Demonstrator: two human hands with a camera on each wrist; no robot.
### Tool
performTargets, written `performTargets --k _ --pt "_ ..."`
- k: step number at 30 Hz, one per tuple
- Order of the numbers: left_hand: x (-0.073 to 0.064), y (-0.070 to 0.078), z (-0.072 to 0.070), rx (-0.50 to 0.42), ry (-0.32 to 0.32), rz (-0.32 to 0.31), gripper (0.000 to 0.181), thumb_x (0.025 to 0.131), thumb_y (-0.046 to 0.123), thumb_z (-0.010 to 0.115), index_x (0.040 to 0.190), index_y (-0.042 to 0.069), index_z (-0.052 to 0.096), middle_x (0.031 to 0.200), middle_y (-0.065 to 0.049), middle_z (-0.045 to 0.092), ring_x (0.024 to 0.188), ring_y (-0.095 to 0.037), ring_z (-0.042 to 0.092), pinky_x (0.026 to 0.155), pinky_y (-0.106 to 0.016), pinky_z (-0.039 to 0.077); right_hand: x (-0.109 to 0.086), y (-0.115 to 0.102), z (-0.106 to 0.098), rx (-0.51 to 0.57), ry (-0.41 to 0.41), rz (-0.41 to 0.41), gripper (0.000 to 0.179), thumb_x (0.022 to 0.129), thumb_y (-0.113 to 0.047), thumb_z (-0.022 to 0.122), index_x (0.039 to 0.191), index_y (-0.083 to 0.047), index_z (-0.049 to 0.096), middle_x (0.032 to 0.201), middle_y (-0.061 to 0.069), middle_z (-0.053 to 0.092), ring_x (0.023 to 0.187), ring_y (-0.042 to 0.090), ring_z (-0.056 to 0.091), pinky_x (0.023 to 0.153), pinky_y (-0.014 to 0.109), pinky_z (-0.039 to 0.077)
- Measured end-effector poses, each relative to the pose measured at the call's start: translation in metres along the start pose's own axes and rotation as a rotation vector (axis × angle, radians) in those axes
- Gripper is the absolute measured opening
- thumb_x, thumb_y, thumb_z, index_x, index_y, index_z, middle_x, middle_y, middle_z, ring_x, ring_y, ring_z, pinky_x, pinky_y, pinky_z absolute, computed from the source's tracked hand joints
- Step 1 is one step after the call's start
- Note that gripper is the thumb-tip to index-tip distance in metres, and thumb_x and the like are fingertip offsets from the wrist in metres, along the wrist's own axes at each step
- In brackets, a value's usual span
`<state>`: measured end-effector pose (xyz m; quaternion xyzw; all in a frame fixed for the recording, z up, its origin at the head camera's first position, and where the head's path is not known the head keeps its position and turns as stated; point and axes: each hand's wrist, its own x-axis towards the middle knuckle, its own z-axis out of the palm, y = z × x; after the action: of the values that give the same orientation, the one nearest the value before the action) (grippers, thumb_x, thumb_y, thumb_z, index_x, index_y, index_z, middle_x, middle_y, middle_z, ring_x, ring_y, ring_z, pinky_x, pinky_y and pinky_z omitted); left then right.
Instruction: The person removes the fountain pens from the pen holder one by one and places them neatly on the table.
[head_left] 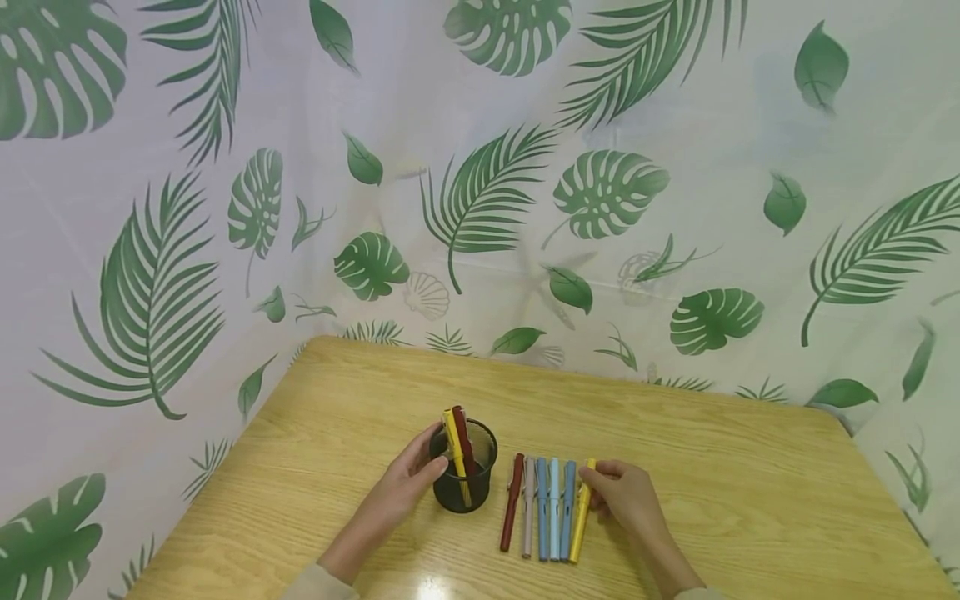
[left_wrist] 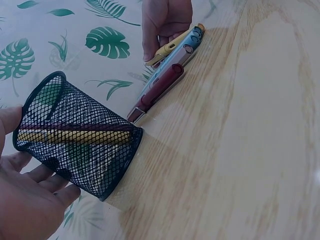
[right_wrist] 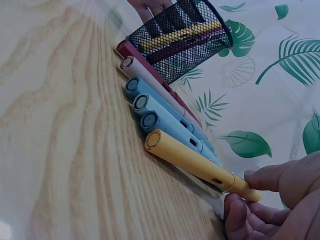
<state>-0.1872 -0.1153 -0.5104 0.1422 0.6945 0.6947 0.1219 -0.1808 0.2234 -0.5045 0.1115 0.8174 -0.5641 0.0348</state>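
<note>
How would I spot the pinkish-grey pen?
On the wooden table, beside the black mesh cup, is a row of six pens. The pinkish-grey pen lies second from the cup, between a dark red pen and a blue pen, the only one that colour.

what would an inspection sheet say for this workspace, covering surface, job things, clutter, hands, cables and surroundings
Surface: wood-grain table, bright glare spot at the near side
Job's things: black mesh cup holding one yellow pen and one dark red pen; six pens in a row beside it
Clutter: nothing seen
Left hand: grips the cup
Right hand: pinches the row's yellow end pen
Cables: nothing seen
Surroundings: leaf-print covering behind the table
</note>
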Motion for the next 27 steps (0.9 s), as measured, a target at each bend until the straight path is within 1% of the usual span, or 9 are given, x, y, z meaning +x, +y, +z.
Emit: performTargets --k 3,9,17,27 --pt "0.0 0.0002 0.0002 -0.005 0.0 0.001 0.063 0.11 0.022 0.052 0.165 0.016 0.024 0.167 -0.018 0.026 0.155 -0.037 0.02 0.122 -0.057 0.023 0.0008 -0.0005 0.0009 -0.015 0.013 -0.008 0.046 0.099 -0.015 0.07 0.126 0.02 0.058 0.074 0.007 0.066 0.063 0.017 0.063 0.05 0.023 0.053" --pt "-0.0005 0.0002 0.0003 -0.021 -0.007 -0.002 0.063 0.11 0.021 0.052 0.165 0.015 0.023 0.168 -0.018 0.025 0.155 -0.036 0.02 0.122 -0.056 0.023 0.0018 0.0004 0.0025 -0.027 0.035 0.006 0.045 0.099 -0.015 0.07 0.126 0.019 0.058 0.071 0.007 0.065 0.06 0.015 0.061 0.048 0.022 0.051" --pt "-0.0012 0.0003 0.0 -0.015 -0.011 0.0 0.063 0.11 0.023 0.052 0.166 0.016 0.023 0.168 -0.017 0.026 0.155 -0.037 0.02 0.122 -0.057 0.023 0.0017 0.0005 0.005 -0.05 0.055 -0.02 0.039 0.099 -0.013 0.07 0.119 0.019 0.061 0.068 0.006 0.064 0.057 0.015 0.06 0.046 0.021 0.05" --pt "-0.0009 -0.0002 0.0003 -0.018 -0.001 0.007 0.062 0.11 0.021 0.052 0.165 0.017 0.024 0.168 -0.016 0.026 0.155 -0.035 0.02 0.122 -0.057 0.022 0.0004 0.0021 0.006 -0.03 0.058 -0.012 0.045 0.1 -0.013 0.069 0.126 0.021 0.057 0.071 0.007 0.065 0.058 0.014 0.061 0.047 0.021 0.052"
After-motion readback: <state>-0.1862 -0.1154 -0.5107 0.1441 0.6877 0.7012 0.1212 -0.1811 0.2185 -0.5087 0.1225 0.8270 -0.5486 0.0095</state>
